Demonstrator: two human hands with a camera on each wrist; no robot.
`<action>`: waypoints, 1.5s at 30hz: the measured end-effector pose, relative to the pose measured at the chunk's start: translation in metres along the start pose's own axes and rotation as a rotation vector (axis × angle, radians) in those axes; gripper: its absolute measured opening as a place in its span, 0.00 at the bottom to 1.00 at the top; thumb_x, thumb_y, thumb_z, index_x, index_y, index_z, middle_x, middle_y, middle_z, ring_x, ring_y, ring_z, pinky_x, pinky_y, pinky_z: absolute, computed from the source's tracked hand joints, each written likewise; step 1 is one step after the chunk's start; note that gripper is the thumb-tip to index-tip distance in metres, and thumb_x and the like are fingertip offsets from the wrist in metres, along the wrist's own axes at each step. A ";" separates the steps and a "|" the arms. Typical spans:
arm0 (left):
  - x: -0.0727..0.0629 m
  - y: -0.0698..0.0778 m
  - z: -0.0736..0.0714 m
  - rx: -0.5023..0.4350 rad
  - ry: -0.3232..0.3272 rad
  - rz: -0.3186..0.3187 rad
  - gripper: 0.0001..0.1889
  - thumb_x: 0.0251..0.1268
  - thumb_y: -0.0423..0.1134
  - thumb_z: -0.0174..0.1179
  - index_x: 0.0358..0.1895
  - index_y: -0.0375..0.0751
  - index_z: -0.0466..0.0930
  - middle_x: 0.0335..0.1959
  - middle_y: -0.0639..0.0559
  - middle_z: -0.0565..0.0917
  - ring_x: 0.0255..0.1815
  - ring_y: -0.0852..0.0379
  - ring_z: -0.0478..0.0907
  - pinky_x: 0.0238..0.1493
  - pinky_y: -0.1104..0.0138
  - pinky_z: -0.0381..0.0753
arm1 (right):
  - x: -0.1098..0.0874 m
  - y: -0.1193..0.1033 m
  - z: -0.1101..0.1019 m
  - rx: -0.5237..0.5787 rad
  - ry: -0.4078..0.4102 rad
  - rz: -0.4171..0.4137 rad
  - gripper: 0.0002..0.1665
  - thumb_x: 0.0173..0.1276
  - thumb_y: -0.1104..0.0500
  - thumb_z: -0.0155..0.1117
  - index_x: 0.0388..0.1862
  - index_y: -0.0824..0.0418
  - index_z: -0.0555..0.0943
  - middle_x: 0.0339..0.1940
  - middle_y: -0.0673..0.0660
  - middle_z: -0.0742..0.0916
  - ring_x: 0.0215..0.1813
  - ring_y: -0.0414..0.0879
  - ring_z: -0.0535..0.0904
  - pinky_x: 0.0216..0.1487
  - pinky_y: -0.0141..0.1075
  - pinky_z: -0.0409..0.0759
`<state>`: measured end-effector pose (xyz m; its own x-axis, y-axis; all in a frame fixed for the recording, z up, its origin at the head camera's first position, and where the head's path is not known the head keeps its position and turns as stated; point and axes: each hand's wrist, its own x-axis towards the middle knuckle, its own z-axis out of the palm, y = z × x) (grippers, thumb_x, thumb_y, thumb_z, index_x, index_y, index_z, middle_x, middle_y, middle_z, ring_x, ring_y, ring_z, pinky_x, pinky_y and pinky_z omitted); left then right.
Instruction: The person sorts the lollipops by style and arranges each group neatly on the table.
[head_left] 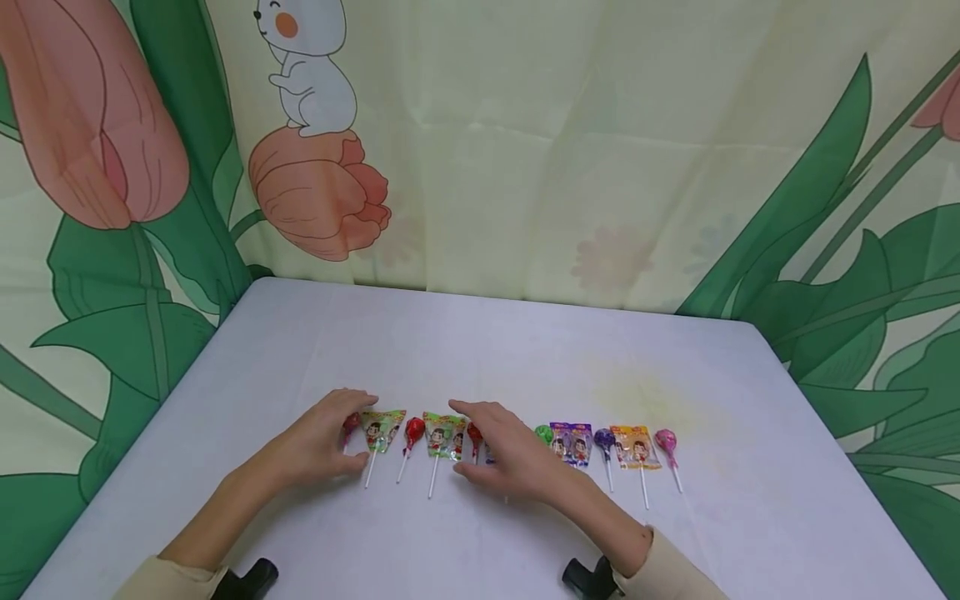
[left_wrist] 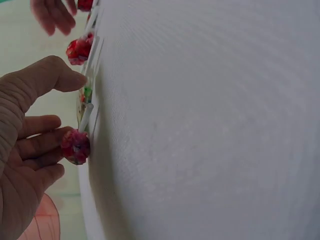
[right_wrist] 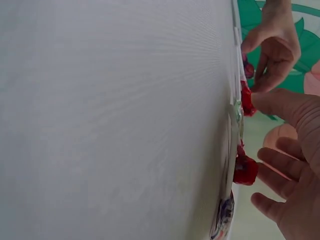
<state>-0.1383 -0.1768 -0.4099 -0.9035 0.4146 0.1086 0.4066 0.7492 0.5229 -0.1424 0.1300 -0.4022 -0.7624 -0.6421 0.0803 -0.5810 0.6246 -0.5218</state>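
Note:
A row of wrapped lollipops lies across the white table. My left hand (head_left: 330, 437) hovers at the row's left end, thumb apart from the fingers, around a dark red ball lollipop (left_wrist: 76, 147) and beside a flat green-wrapped lollipop (head_left: 382, 429). A red ball lollipop (head_left: 414, 429) and another green-wrapped lollipop (head_left: 445, 436) lie between the hands. Over the middle of the row is my right hand (head_left: 513, 454), fingers spread, near a red ball lollipop (right_wrist: 245, 170). It partly covers a purple-wrapped one (right_wrist: 223, 217). Whether either hand touches a lollipop is hard to tell.
Right of my right hand lie a green ball lollipop (head_left: 544, 433), a flat purple one (head_left: 572, 442), a purple ball one (head_left: 604, 439), an orange-wrapped one (head_left: 636, 447) and a pink ball one (head_left: 666, 440). A printed curtain (head_left: 495, 167) hangs behind the table (head_left: 420, 350).

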 end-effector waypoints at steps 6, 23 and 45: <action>0.005 -0.005 0.002 0.020 -0.048 -0.001 0.37 0.48 0.35 0.79 0.65 0.30 0.76 0.61 0.40 0.80 0.64 0.40 0.74 0.62 0.49 0.80 | 0.013 0.003 0.004 -0.047 -0.059 -0.020 0.38 0.68 0.54 0.71 0.75 0.57 0.69 0.70 0.54 0.78 0.74 0.49 0.70 0.74 0.46 0.71; 0.015 0.000 0.003 0.042 -0.136 0.005 0.34 0.48 0.35 0.79 0.62 0.33 0.78 0.58 0.44 0.81 0.62 0.45 0.75 0.60 0.54 0.82 | 0.032 0.010 0.008 -0.102 -0.136 -0.104 0.28 0.69 0.56 0.70 0.66 0.58 0.77 0.64 0.55 0.82 0.68 0.49 0.75 0.71 0.43 0.73; 0.019 -0.005 0.001 0.021 -0.139 0.002 0.33 0.51 0.34 0.78 0.63 0.34 0.78 0.58 0.44 0.81 0.59 0.47 0.76 0.59 0.54 0.82 | 0.034 0.005 0.008 -0.190 -0.142 -0.114 0.26 0.69 0.56 0.68 0.65 0.57 0.79 0.62 0.55 0.84 0.66 0.50 0.78 0.69 0.43 0.75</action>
<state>-0.1574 -0.1724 -0.4117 -0.8759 0.4825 -0.0088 0.4126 0.7582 0.5049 -0.1694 0.1075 -0.4092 -0.6489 -0.7609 0.0025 -0.7144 0.6080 -0.3464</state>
